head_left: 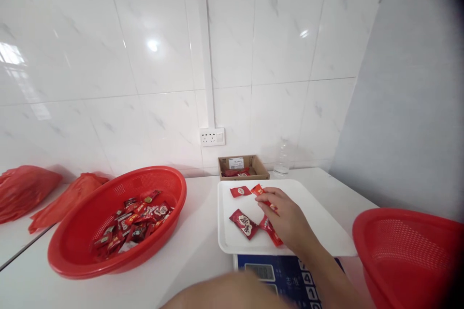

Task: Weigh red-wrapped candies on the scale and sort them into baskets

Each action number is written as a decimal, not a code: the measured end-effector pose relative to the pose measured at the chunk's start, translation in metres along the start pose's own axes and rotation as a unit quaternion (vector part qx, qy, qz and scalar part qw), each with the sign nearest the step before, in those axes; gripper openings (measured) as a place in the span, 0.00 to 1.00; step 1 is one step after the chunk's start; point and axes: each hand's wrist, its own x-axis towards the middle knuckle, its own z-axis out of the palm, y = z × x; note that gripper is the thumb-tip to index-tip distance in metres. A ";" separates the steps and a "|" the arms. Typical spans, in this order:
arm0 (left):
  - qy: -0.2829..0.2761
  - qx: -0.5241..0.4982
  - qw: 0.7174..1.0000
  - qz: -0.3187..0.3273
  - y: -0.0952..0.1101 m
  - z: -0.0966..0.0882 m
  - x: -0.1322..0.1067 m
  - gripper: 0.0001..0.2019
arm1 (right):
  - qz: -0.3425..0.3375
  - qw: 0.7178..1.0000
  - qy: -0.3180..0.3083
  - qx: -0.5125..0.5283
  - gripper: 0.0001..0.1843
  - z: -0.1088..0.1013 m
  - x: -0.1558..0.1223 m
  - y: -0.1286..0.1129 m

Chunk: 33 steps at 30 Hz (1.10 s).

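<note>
My right hand (286, 217) is over the white tray (315, 231), its fingers closed on a small red-and-orange snack packet (257, 189). Under and beside the palm lie more red packets (271, 232), partly covered by the hand. A dark red packet with a white printed patch (244, 224) lies flat to the left, and a smaller red packet (239, 191) lies near the tray's far left corner. My left hand (232, 292) is a blur at the bottom edge, in front of the blue scale (286, 275) under the tray; its fingers cannot be made out.
On the left stands a red plastic basket (68, 246) with many mixed packets in it. A second red basket (409, 256) is at the right edge. Behind the tray are an open cardboard box (259, 166) and a clear bottle (282, 158). Red plastic bags (29, 190) lie far left.
</note>
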 end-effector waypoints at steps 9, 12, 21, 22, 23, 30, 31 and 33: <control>0.094 0.146 0.975 0.136 0.025 0.004 0.054 0.13 | 0.010 0.974 -0.031 0.225 0.10 -0.033 -0.027 -0.043; 0.064 0.170 0.972 0.150 0.020 0.002 0.055 0.16 | 0.010 0.971 -0.056 0.231 0.12 -0.039 -0.032 -0.052; 0.077 0.065 0.978 0.183 0.017 0.015 0.049 0.18 | -0.043 0.961 -0.158 0.223 0.20 -0.033 -0.030 -0.049; 0.075 0.058 0.979 0.178 0.016 0.016 0.049 0.18 | -0.042 0.964 -0.153 0.215 0.21 -0.032 -0.031 -0.050; 0.070 0.046 0.981 0.172 0.015 0.016 0.049 0.18 | -0.037 0.967 -0.146 0.206 0.21 -0.031 -0.031 -0.051; 0.042 0.004 0.990 0.135 0.014 0.016 0.054 0.20 | -0.051 0.969 -0.129 0.203 0.24 -0.034 -0.032 -0.061; 0.044 0.008 0.989 0.138 0.014 0.016 0.054 0.20 | -0.057 0.969 -0.126 0.204 0.24 -0.034 -0.032 -0.061; 0.044 0.013 0.988 0.150 0.014 0.015 0.052 0.22 | -0.065 0.969 -0.121 0.208 0.24 -0.034 -0.032 -0.061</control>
